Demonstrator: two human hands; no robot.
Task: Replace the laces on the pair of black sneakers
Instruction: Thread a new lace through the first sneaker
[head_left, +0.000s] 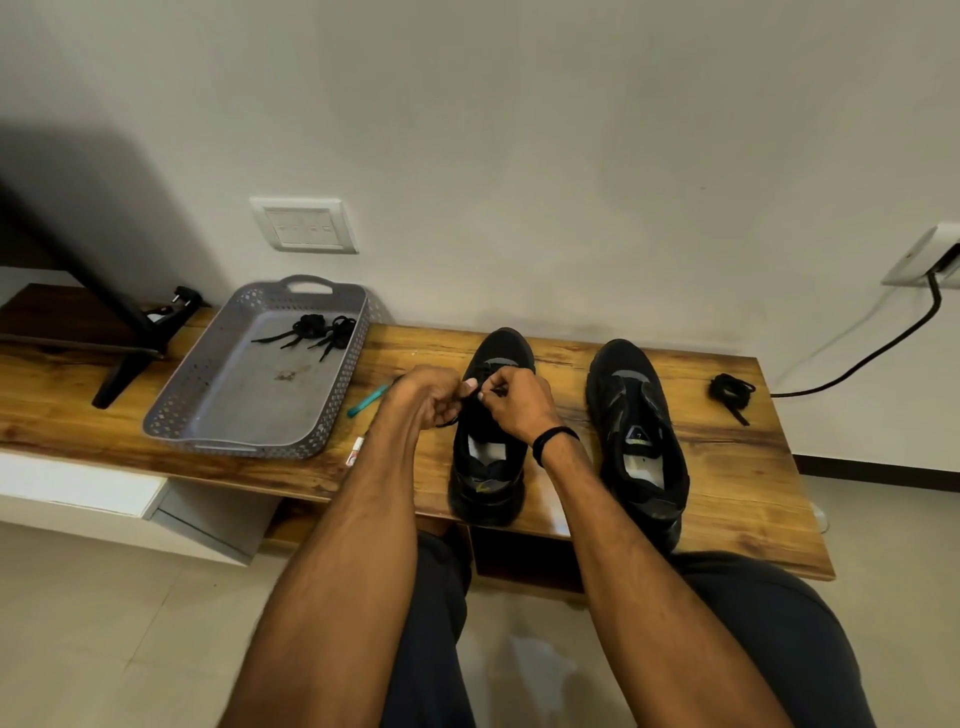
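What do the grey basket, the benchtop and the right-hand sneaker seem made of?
Grey basket: likely moulded plastic, matte, perforated walls. Benchtop: wood or wood-look laminate, slight sheen, visible grain. Right-hand sneaker: black, matte, probably mesh fabric with synthetic overlays; too dark to confirm.

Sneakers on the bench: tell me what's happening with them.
A person seated at the wooden bench pinches a black lace with both the left hand and right hand over the sneaker nearer the grey tray. The other sneaker stands untouched beside it, a coiled lace lying past it. Two more bundled laces lie in the tray.
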